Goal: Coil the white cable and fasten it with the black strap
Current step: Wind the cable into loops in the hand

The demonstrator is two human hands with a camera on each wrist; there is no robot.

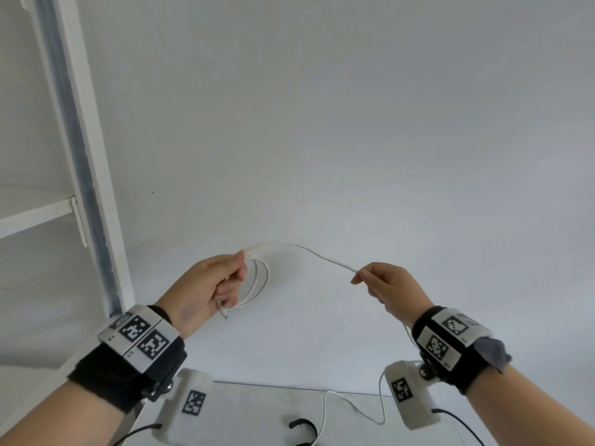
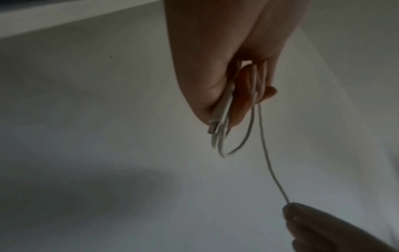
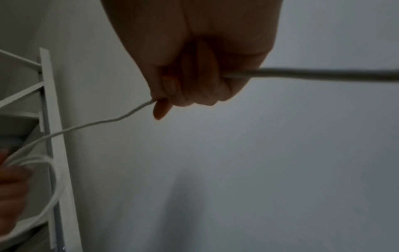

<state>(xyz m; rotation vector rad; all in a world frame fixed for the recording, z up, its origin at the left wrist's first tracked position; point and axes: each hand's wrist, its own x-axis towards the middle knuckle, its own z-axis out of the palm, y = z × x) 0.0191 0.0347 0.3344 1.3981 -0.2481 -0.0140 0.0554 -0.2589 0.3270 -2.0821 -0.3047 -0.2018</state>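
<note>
My left hand [image 1: 225, 281] is raised in front of the wall and grips a few loops of the white cable [image 1: 260, 284], which hang from its fingers [image 2: 241, 102]. From there the white cable [image 1: 322, 257] runs in a slack arc to my right hand [image 1: 370, 278], which pinches it between thumb and fingers [image 3: 164, 105]. The rest of the cable [image 3: 323, 75] passes through the right fist and drops to the table, where a slack stretch [image 1: 354, 410] lies. The black strap [image 1: 302, 429] lies on the table at the bottom of the head view, between my arms.
A white shelf frame [image 1: 83, 175] stands at the left against the pale wall. The white table [image 1: 257, 407] shows only at the bottom edge. Thin black leads [image 1: 457, 420] trail from the wrist cameras.
</note>
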